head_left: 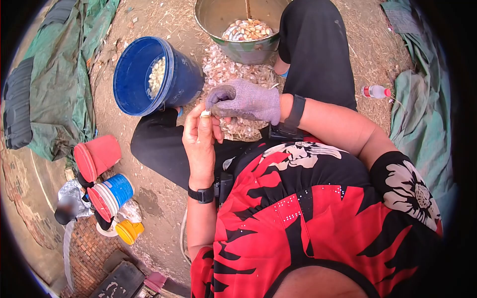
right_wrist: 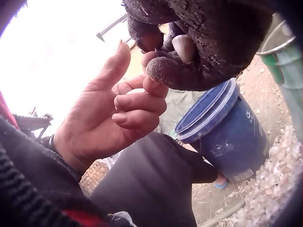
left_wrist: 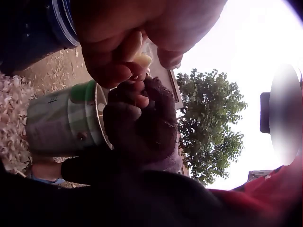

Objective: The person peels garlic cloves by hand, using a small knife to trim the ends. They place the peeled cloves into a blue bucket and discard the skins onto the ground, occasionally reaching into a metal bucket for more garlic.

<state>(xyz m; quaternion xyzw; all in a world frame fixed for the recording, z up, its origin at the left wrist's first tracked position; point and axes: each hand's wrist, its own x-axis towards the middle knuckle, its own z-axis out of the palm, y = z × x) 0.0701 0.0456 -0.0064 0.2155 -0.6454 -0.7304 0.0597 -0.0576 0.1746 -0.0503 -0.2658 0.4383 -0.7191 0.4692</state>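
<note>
The bare left hand [head_left: 200, 136] holds a pale peeled clove [head_left: 205, 113] near its thumb tip; in the left wrist view, pale cloves [left_wrist: 142, 60] lie between its fingers. Touching its fingertips is the right hand [head_left: 247, 101], in a grey-purple glove with dark, soiled fingers. Seen from the right wrist, the gloved hand [right_wrist: 203, 45] curls round another whitish clove [right_wrist: 183, 48], while the left hand [right_wrist: 116, 111] has its thumb raised and other fingers bent. Between the hands, the fingertips partly hide what they pinch.
A blue bucket [head_left: 185, 74] with pale cloves [head_left: 157, 76] inside stands left of a metal basin [head_left: 243, 49] holding unpeeled cloves [head_left: 248, 30]. Loose skins [head_left: 233, 69] cover the ground between them. Red [head_left: 102, 155], blue and yellow containers stand at left, a bottle [head_left: 376, 92] lies at right.
</note>
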